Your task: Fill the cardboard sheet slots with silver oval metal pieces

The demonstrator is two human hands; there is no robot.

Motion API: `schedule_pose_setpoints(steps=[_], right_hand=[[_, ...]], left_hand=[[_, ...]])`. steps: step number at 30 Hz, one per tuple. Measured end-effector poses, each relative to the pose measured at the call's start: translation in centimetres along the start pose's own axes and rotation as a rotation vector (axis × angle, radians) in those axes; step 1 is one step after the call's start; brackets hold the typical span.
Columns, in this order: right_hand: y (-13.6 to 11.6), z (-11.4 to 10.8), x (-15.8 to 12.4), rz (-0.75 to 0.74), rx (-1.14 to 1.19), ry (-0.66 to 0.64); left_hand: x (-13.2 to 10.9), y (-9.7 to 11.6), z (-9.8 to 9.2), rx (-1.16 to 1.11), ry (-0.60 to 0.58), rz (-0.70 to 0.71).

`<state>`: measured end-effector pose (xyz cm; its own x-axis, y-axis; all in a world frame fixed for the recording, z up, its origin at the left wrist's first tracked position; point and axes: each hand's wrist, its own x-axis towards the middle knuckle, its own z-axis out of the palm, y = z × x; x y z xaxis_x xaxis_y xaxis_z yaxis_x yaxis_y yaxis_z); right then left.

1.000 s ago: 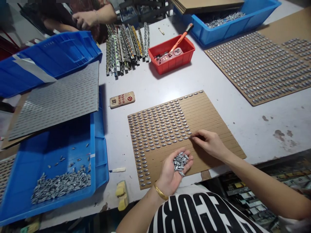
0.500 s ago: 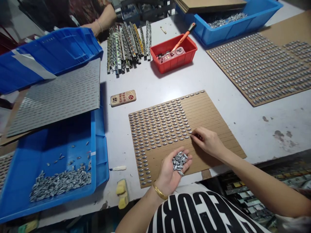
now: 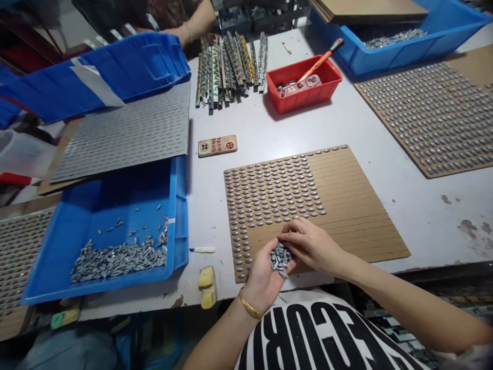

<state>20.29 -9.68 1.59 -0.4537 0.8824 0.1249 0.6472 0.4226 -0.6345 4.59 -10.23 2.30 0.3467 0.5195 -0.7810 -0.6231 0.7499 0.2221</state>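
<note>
My left hand (image 3: 264,275) is cupped palm up at the near edge of a brown slotted cardboard sheet (image 3: 346,200), holding a small heap of grey oval metal pieces (image 3: 280,256). My right hand (image 3: 308,244) lies over that heap with its fingertips pinched down into the pieces. Rows of the same metal pieces (image 3: 269,190) fill the left and upper part of the sheet; its right part is bare.
A blue bin (image 3: 96,277) with loose metal pieces stands at the left, a grey perforated plate (image 3: 127,133) leaning across it. Beyond lie a small phone-like case (image 3: 217,146), a red tray (image 3: 304,85) with tools, metal strips (image 3: 231,61) and a filled sheet (image 3: 431,113). Another person's arm (image 3: 192,25) is at the far edge.
My right hand has left the end of a row on the sheet and come back to the heap in my left palm. The view has swung left.
</note>
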Motion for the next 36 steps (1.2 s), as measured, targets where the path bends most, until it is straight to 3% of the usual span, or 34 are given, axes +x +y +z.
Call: schedule_pose_setpoints(steps=[7, 11, 14, 19, 25, 29, 36], right_hand=[[-2.1, 2.3, 1.3, -0.011, -0.028, -0.077], [-3.7, 2.4, 2.3, -0.047, -0.041, 0.008], [-3.9, 1.8, 3.2, 0.046, 0.111, 0.130], [-2.5, 3.6, 3.9, 0.085, 0.167, 0.170], [-0.8, 7.8, 4.0, -0.015, -0.049, 0.111], [-0.7, 8.2, 4.3, -0.009, -0.161, 0.059], [-0.9, 8.3, 4.3, 0.002, -0.212, 0.060]], left_hand=[[-1.3, 0.9, -2.3, -0.058, -0.010, 0.001], [-2.0, 2.5, -3.2, -0.102, 0.001, -0.003], [-3.1, 4.8, -4.0, -0.114, -0.020, -0.011], [-4.4, 7.6, -6.0, -0.283, 0.038, 0.201], [-3.8, 6.8, -7.5, -0.349, 0.038, 0.150], [-3.6, 6.1, -7.7, -0.236, 0.103, 0.158], [-3.7, 5.9, -7.6, -0.229, -0.038, 0.051]])
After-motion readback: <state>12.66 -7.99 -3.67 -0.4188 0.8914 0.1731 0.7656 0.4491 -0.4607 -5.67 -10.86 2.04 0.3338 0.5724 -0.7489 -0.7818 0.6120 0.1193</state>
